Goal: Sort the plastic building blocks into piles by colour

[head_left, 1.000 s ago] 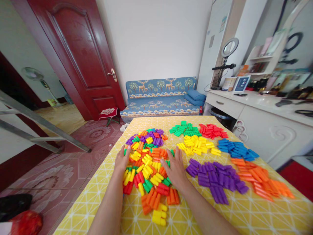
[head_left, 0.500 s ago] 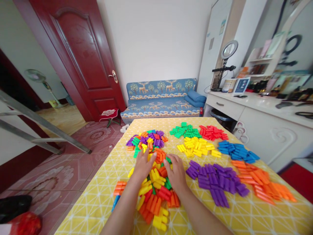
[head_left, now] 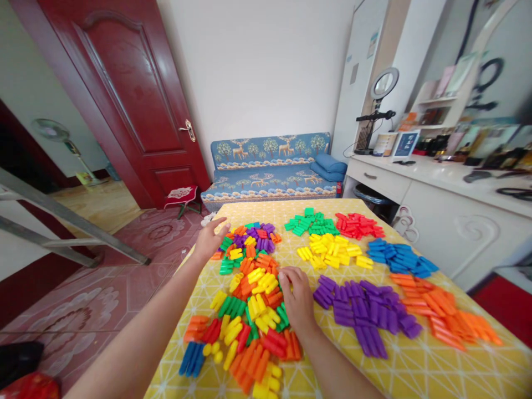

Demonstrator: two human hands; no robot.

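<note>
My left hand [head_left: 211,238] is raised at the far left side of a mixed heap of plastic building blocks [head_left: 249,288]. Its fingers point right, thumb apart, and nothing shows in it. My right hand [head_left: 298,296] rests at the heap's right edge, fingers curled down and thumb drawn in beside them; whatever they may hold is hidden. Near it lie yellow blocks [head_left: 262,310], green blocks [head_left: 233,306] and orange blocks [head_left: 251,360]. Purple blocks [head_left: 266,235] mix with other colours at the heap's far end. Blue blocks [head_left: 192,359] sit at its near left.
Single-colour piles lie to the right: green [head_left: 311,223], red [head_left: 358,225], yellow [head_left: 332,252], blue [head_left: 401,256], purple [head_left: 369,310] and orange [head_left: 444,307]. A yellow patterned cloth [head_left: 332,363] covers the table. Beyond stand a blue sofa [head_left: 270,180] and a white dresser [head_left: 449,216].
My left hand has lifted off the heap and moved left and away, uncovering blocks. The right hand stays near its place, with its fingers more curled.
</note>
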